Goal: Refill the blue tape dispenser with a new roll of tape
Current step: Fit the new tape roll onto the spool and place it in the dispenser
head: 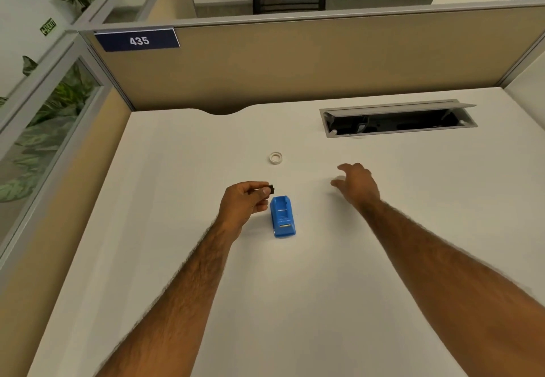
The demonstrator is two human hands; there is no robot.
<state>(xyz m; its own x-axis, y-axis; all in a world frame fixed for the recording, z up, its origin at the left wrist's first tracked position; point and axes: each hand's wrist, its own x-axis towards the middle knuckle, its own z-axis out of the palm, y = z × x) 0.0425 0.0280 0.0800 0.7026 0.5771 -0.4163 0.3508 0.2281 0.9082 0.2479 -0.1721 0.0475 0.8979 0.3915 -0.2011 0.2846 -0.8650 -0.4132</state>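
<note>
Blue plastic forms the body of the tape dispenser [282, 216], which stands on the white desk [206, 258] near the centre of the view. Its roll bay faces away from the person and shows no roll inside; the cutter end points toward the person.

The left hand [246, 201] is positioned just to the left of the dispenser's far end. Its thumb and fingers are pinched closed on a small black part [272, 190], which projects from the fingertips just above the far end of the dispenser. Whether the part touches the dispenser cannot be determined. The exact nature of the part is too small to confirm.

The right hand [356, 184] is held to the right of the dispenser and well apart from it. Its fingers are spread and loosely curved, palm down, with nothing in its grasp. Whether it rests on the desk or is raised above it cannot be determined.

The new tape roll [275, 158] lies flat on the desk beyond the dispenser, clear of both hands. It is a small white ring with an open centre.

At the far right of the desk, a recessed cable tray [398, 121] has its grey lid raised. A tan partition [295, 60] with a dark plate reading "435" [138, 40] stands behind the desk.
</note>
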